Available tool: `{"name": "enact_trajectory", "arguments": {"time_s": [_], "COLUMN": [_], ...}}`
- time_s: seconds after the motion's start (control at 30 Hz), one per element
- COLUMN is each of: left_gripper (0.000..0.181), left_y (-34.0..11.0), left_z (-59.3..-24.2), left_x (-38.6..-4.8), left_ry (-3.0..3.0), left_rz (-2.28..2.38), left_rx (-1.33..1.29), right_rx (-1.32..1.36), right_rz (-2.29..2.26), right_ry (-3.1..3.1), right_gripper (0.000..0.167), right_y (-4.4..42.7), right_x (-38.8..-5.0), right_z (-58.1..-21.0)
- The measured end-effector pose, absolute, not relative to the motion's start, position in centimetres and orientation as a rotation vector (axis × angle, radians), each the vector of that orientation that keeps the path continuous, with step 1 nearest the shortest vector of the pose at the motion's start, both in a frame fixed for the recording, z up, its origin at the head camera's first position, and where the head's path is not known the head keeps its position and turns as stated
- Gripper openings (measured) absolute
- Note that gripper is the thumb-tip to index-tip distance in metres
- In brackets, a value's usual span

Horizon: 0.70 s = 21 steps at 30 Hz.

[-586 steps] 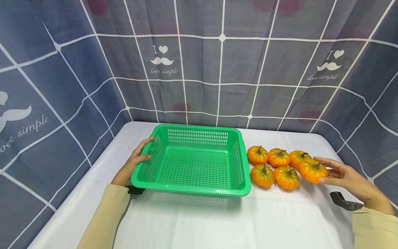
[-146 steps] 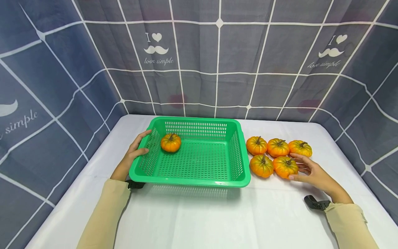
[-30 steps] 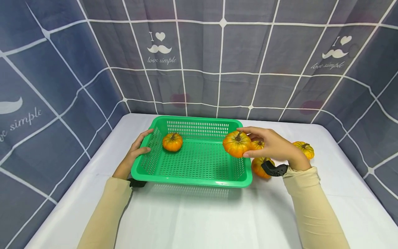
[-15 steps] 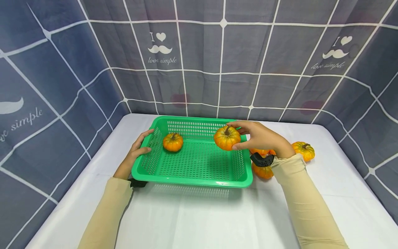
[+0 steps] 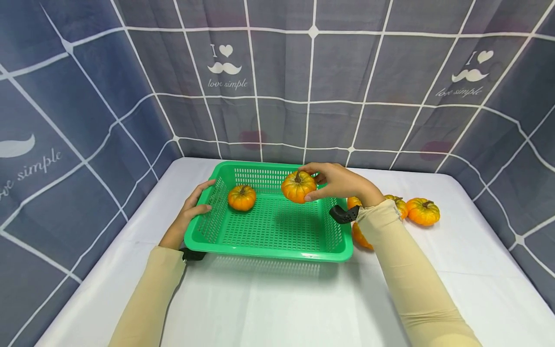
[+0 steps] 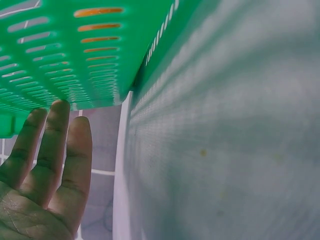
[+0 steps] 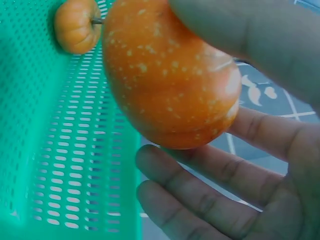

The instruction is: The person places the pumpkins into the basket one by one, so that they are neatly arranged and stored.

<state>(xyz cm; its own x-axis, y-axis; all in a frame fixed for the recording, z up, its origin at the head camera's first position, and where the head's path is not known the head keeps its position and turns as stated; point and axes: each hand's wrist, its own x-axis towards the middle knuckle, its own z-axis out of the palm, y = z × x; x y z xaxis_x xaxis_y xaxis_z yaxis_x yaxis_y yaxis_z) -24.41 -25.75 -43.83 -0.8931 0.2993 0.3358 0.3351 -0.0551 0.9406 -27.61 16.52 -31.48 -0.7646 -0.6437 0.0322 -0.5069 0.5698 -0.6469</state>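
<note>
A green plastic basket (image 5: 269,251) with slotted walls stands on the white table. My left hand (image 5: 186,214) holds its left rim, thumb and a fingertip over the edge; in the left wrist view, other fingers (image 6: 75,165) lie stretched along the outer wall. My right hand (image 5: 338,182) grips a small orange pumpkin (image 5: 297,187) above the basket's right half, thumb on one side and fingers on the other. Its underside faces the right wrist camera. A second pumpkin (image 5: 242,198) rests inside the basket at the back left, stem up.
Right of the basket several more pumpkins (image 5: 423,211) sit on the white tablecloth (image 5: 277,303), partly hidden by the right wrist and sleeve. A grey checked curtain (image 5: 277,120) closes off the back and both sides.
Over the last second my right hand has carried the pumpkin leftward, from the basket's right rim to over its interior. Earlier, that hand reached into the pumpkin group. The left hand stays on the rim.
</note>
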Motion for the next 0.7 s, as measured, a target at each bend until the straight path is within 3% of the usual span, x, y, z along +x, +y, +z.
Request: {"name": "enact_trajectory", "arguments": {"time_s": [0.7], "left_gripper": [0.072], "left_y": [-25.9], "left_z": [-43.8], "left_x": [-24.4], "left_ry": [-2.220], "left_rz": [-2.128], "left_rx": [-0.640], "right_rx": [-0.800], "right_rz": [-0.983], "right_ry": [2.515], "right_gripper": [0.076], "right_y": [12.3], "right_x": [-31.9], "right_z": [-35.3]}}
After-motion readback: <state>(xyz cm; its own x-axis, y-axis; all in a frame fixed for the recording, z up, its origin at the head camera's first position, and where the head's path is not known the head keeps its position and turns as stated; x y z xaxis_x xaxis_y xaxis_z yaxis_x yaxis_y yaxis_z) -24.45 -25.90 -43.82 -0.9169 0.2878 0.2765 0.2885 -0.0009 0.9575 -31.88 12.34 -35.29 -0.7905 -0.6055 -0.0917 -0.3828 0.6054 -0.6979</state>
